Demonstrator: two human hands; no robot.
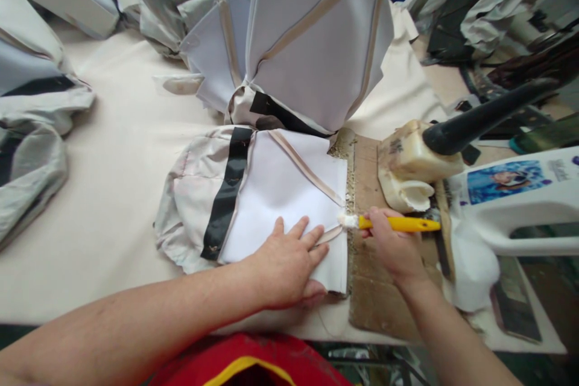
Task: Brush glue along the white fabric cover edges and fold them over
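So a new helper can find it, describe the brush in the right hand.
On the cream work table, find the brown cardboard beside the white fabric panel. The yellow-handled brush lies over it, held in the right hand, its white-caked tip at the panel's edge: the only yellow handle there.

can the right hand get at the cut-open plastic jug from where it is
Probably yes: the right hand, gripping a yellow-handled brush, sits close below the cut-open plastic jug, with only bare cardboard between them, so nothing appears to block it.
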